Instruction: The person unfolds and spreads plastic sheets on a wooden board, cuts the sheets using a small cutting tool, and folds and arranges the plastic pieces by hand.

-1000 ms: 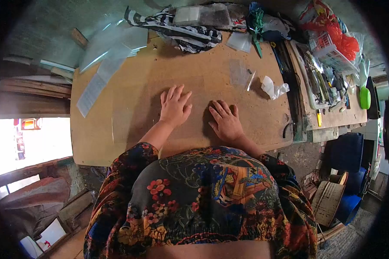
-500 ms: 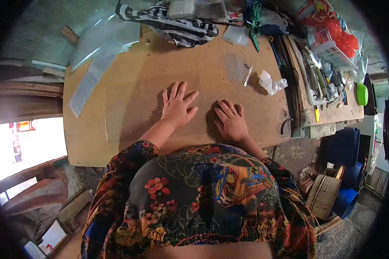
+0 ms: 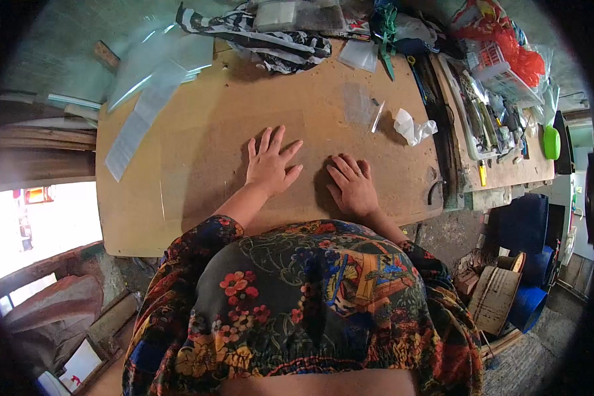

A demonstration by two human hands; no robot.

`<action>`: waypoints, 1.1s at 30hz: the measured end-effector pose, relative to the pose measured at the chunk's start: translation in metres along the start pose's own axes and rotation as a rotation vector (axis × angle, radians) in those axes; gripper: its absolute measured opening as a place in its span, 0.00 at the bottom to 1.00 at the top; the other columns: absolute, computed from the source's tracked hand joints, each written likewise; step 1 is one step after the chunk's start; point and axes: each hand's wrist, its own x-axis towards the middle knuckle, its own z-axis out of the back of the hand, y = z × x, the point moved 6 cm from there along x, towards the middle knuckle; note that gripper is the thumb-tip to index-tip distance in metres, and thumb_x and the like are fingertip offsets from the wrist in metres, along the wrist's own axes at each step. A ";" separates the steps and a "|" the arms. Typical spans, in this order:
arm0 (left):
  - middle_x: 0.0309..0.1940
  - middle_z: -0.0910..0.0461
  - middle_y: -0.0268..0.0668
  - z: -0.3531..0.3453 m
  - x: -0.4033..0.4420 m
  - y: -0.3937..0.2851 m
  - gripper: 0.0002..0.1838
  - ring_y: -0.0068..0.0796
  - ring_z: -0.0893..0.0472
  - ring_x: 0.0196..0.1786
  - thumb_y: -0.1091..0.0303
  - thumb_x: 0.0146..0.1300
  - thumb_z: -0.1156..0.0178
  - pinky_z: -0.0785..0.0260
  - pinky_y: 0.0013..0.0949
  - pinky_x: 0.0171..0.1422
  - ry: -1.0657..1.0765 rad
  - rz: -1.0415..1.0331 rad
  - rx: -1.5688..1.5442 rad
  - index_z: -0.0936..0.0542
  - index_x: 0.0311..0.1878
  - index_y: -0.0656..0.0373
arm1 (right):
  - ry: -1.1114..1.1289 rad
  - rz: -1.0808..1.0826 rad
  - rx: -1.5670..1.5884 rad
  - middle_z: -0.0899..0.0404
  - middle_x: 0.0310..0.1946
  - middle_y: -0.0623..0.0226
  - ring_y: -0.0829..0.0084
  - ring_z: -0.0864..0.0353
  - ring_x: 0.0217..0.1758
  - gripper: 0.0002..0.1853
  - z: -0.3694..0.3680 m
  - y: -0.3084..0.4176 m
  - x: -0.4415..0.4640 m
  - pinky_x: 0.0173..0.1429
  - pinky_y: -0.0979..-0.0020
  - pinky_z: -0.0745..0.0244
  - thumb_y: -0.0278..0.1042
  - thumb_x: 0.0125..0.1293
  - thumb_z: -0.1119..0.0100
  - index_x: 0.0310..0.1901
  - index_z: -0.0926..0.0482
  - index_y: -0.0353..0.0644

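Note:
My left hand [image 3: 270,162] lies palm down with spread fingers on a thin transparent sheet [image 3: 204,145] over the tan wooden table [image 3: 132,231]. To its right, my right hand [image 3: 353,181] rests palm down near the front edge, its fingers slightly apart and a ring on one of them. Neither hand holds anything. Beyond my right hand lie a small clear sheet [image 3: 358,102], a thin white strip [image 3: 377,117] and a crumpled white tissue [image 3: 414,127].
Clear panels [image 3: 158,59] and a translucent strip [image 3: 138,125] lie at the back left. A black-and-white striped cloth [image 3: 277,46] is at the back. On the right are a tool tray [image 3: 476,125], a basket [image 3: 508,79] with red plastic, and a yellow cutter [image 3: 482,173].
The view has shifted slightly. My left hand's fingers have spread wider than a second ago; both hands remain on the table, and my right hand has barely changed.

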 end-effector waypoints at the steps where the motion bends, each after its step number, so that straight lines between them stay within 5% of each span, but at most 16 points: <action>1: 0.67 0.55 0.39 0.000 0.000 -0.001 0.27 0.43 0.57 0.69 0.47 0.60 0.54 0.66 0.55 0.68 -0.001 -0.005 -0.001 0.39 0.63 0.37 | -0.002 -0.004 -0.002 0.38 0.58 0.65 0.63 0.45 0.65 0.19 0.001 -0.001 0.000 0.63 0.49 0.52 0.39 0.57 0.48 0.51 0.31 0.44; 4: 0.67 0.55 0.39 0.001 0.000 -0.001 0.27 0.43 0.57 0.69 0.47 0.59 0.54 0.66 0.55 0.68 0.003 0.000 0.012 0.39 0.63 0.37 | -0.158 0.005 0.006 0.33 0.53 0.62 0.61 0.37 0.59 0.17 0.013 -0.007 -0.006 0.59 0.53 0.45 0.35 0.55 0.45 0.47 0.29 0.43; 8: 0.67 0.54 0.39 0.003 -0.001 -0.002 0.26 0.43 0.57 0.69 0.48 0.59 0.53 0.65 0.55 0.68 -0.018 -0.014 0.008 0.38 0.62 0.37 | -0.519 -0.415 0.016 0.27 0.38 0.57 0.56 0.29 0.44 0.14 0.043 -0.081 -0.055 0.48 0.63 0.35 0.36 0.54 0.43 0.39 0.29 0.39; 13: 0.67 0.55 0.38 0.003 0.000 -0.003 0.27 0.42 0.57 0.69 0.48 0.60 0.54 0.64 0.55 0.67 0.001 -0.001 0.053 0.39 0.63 0.37 | -0.371 -0.839 -0.266 0.29 0.34 0.56 0.55 0.29 0.42 0.16 0.074 -0.150 -0.123 0.44 0.61 0.33 0.40 0.53 0.41 0.38 0.29 0.38; 20: 0.68 0.57 0.37 0.004 -0.001 -0.003 0.27 0.41 0.59 0.70 0.47 0.61 0.56 0.66 0.53 0.69 0.038 0.014 0.051 0.41 0.64 0.36 | -0.373 -1.050 -0.159 0.28 0.35 0.56 0.54 0.28 0.41 0.12 0.064 -0.174 -0.144 0.43 0.58 0.32 0.41 0.56 0.45 0.32 0.27 0.39; 25: 0.68 0.57 0.37 0.001 0.000 -0.001 0.27 0.40 0.59 0.70 0.46 0.61 0.57 0.67 0.53 0.69 0.042 0.032 0.053 0.41 0.64 0.36 | -0.417 -1.004 -0.264 0.27 0.32 0.58 0.55 0.28 0.39 0.10 0.075 -0.163 -0.142 0.41 0.58 0.32 0.38 0.56 0.45 0.31 0.26 0.40; 29: 0.68 0.58 0.37 0.003 -0.002 -0.001 0.28 0.42 0.59 0.70 0.46 0.60 0.56 0.65 0.55 0.68 0.052 0.027 0.036 0.43 0.64 0.36 | -0.634 -0.671 -0.286 0.27 0.29 0.57 0.57 0.27 0.34 0.05 0.112 -0.123 -0.111 0.38 0.63 0.31 0.30 0.57 0.48 0.32 0.27 0.39; 33: 0.68 0.57 0.37 0.003 -0.002 -0.002 0.28 0.40 0.58 0.70 0.43 0.61 0.58 0.65 0.53 0.69 0.034 0.018 0.044 0.42 0.64 0.35 | -0.437 -0.346 0.248 0.28 0.25 0.58 0.66 0.28 0.25 0.05 0.063 -0.083 -0.052 0.31 0.71 0.33 0.30 0.60 0.49 0.35 0.27 0.38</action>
